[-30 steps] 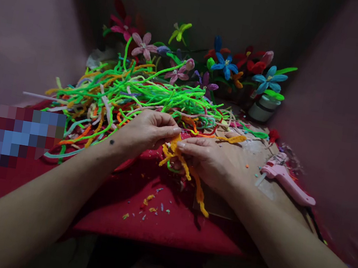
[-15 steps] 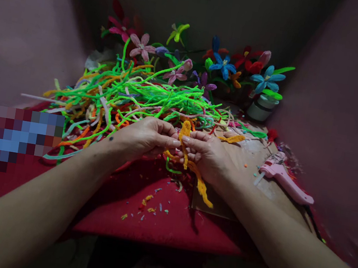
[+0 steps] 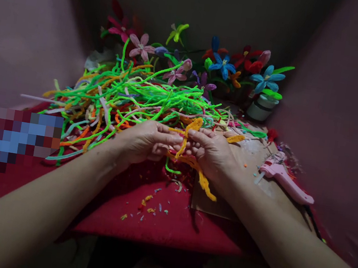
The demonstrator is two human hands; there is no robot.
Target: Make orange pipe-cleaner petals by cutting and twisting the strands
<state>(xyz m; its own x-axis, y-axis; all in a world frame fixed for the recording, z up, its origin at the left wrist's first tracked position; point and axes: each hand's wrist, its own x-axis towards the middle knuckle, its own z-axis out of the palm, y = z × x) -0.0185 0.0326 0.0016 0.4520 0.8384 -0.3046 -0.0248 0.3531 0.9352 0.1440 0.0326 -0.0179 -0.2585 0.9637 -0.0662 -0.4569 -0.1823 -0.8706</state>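
A person's left hand (image 3: 149,140) and right hand (image 3: 213,153) pinch an orange fuzzy piece (image 3: 196,124) between their fingertips above a red-covered surface (image 3: 101,217), its lower strand dangling over brown cardboard (image 3: 211,207). Just beyond lies a tangle of mostly green fuzzy stems (image 3: 147,95); a pink glue gun (image 3: 282,178) rests at right, with colorful fuzzy flowers (image 3: 224,66) at the back.
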